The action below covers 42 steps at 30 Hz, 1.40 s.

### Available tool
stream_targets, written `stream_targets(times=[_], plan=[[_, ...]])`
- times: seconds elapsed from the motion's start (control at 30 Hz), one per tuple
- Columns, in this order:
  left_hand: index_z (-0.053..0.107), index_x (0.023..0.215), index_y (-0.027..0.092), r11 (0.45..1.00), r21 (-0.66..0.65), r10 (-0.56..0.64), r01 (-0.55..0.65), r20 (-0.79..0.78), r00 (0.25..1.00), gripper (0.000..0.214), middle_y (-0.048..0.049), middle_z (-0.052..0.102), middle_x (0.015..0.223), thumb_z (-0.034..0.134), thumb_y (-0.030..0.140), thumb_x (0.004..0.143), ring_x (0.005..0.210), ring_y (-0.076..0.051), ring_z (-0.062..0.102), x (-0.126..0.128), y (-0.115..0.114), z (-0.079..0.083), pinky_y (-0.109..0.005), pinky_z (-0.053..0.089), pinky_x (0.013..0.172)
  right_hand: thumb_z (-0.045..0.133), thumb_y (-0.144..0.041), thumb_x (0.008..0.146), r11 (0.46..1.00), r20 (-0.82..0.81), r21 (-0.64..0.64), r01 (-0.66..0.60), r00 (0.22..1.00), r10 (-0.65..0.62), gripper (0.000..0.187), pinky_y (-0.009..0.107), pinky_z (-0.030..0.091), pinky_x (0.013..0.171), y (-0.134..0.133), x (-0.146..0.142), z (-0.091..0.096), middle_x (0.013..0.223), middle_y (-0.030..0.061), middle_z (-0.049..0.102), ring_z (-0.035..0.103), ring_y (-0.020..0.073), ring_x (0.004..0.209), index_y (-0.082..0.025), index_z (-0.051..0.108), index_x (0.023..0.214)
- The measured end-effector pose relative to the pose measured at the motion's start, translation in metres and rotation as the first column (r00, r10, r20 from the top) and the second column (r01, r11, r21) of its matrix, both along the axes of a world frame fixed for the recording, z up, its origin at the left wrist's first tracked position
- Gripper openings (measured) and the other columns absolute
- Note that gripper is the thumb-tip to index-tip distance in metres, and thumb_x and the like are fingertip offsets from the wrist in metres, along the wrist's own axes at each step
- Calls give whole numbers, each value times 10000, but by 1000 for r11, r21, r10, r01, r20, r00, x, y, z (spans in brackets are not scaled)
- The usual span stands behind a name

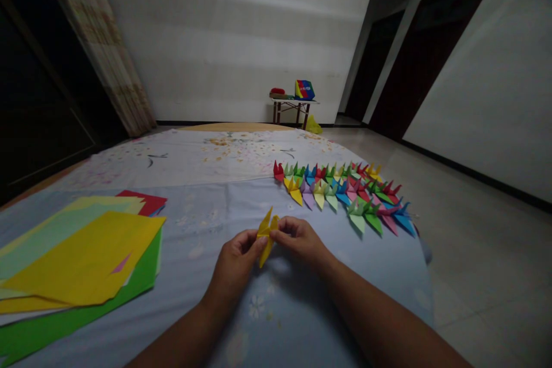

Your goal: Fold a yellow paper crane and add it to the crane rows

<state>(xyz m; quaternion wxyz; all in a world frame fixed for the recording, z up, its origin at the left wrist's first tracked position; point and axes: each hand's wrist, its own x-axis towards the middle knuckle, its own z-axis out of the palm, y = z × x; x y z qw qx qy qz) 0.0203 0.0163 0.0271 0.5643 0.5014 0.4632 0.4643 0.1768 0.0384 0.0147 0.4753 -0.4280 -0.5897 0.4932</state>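
Observation:
A small folded yellow paper figure (266, 236) is held over the pale blue cloth (207, 207). My left hand (237, 261) pinches its left side and my right hand (299, 238) pinches its right side, both with fingers closed on the paper. Beyond my right hand lie rows of several finished paper cranes (345, 190) in red, green, blue, yellow, pink and purple. To the left lies a stack of coloured paper sheets (81, 253), with a yellow sheet on top, green below and a red corner behind.
The cloth-covered surface ends at the right (425, 253), where a tiled floor (474, 241) begins. A small wooden table (293, 109) with a colourful box stands by the far wall. A curtain (107, 57) hangs at the left. Dark doorways (414, 52) open at the right.

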Motion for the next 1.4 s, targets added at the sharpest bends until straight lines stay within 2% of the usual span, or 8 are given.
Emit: stream_targets(times=[0.17,0.3,0.4,0.67,0.8,1.0,1.27,1.4], plan=[[575,935,167,962,137,252,-235,-122,960,462,-25,613,821,724,418,577,732,-176,587,-2,6,-3,-266,460,635,630,-395,710,990,33,105,96,994,-100,251,250,422,672,-1,1,6,687,-1,586,529,116,656,-147,592,708],[594,737,150,997,29,81,-78,-116,990,356,14,574,623,653,486,638,582,-137,534,-1,4,3,-232,418,554,650,-416,693,979,63,167,116,990,-127,260,265,429,711,-1,1,6,711,10,603,551,132,692,-157,629,708],[598,657,149,999,-35,12,-15,-99,995,364,30,543,561,638,511,653,518,-109,474,0,2,5,-202,360,494,662,-441,679,986,72,153,64,995,-76,285,270,426,731,-1,2,8,746,16,614,561,145,737,-164,648,746],[640,750,147,991,-129,-28,33,37,999,372,1,583,628,649,508,662,567,-118,502,-2,3,-3,-207,377,540,470,-611,762,997,24,-56,60,998,-59,512,240,386,628,6,10,11,716,28,581,487,110,633,-138,661,808],[677,776,142,991,-124,-46,48,16,999,403,-19,616,659,662,521,640,595,-133,515,0,0,-1,-219,391,569,514,-595,743,995,5,-100,-23,1000,24,483,223,343,585,8,9,5,663,8,555,441,93,587,-136,661,776],[701,770,147,983,-143,-116,112,-18,993,398,-34,653,703,668,520,635,640,-149,539,0,-1,1,-218,394,580,549,-572,730,984,-9,-176,-12,1000,11,449,215,317,547,9,9,-3,556,-21,496,422,77,518,-132,617,674],[714,827,154,989,-119,-99,89,-78,992,439,-34,670,721,653,542,631,653,-158,547,2,-3,4,-226,397,604,707,-453,617,980,-197,-181,-83,979,46,350,240,388,644,4,7,11,713,7,620,525,102,620,-141,641,761],[712,840,151,985,-127,-120,114,-42,992,422,-39,674,749,656,518,641,673,-158,548,3,-4,4,-229,397,616,695,-454,627,980,-191,-179,-88,980,53,332,224,359,593,2,6,14,620,-15,575,483,82,564,-135,611,670]])
